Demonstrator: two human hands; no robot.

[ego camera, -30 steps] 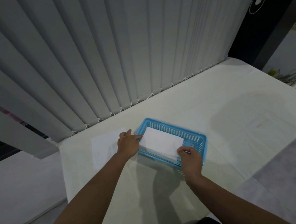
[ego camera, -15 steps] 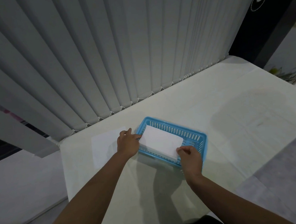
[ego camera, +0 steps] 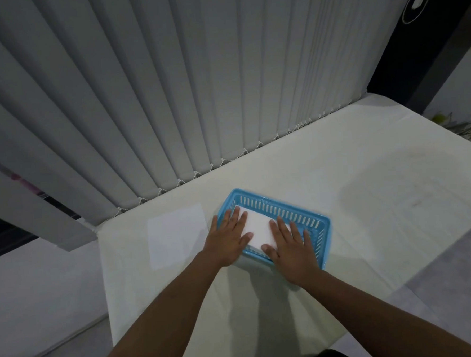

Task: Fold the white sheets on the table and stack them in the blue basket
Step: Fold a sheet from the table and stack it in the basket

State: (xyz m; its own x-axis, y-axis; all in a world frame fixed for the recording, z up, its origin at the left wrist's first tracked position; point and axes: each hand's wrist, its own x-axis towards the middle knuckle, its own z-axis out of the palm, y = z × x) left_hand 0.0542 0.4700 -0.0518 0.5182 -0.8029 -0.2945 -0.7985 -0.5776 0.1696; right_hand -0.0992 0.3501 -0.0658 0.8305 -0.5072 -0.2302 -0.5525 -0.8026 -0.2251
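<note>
A blue slotted basket [ego camera: 286,208] stands on the pale table near the blinds. Inside it lies a folded white sheet [ego camera: 259,226], only its middle showing between my hands. My left hand [ego camera: 228,238] lies flat with fingers spread on the sheet's left end and over the basket's left rim. My right hand [ego camera: 292,246] lies flat on the sheet's right end, fingers apart and pointing toward the far wall of the basket. An unfolded white sheet [ego camera: 177,234] lies flat on the table just left of the basket.
Vertical grey blinds [ego camera: 196,98] hang along the table's [ego camera: 382,210] far edge right behind the basket. The table's left edge runs close to the flat sheet. A dark panel [ego camera: 427,42] and a plant [ego camera: 462,125] are at the far right.
Both hands let go of the folded sheet's ends and now lie flat on top of it inside the basket. The sheet sits lower in the basket than before.
</note>
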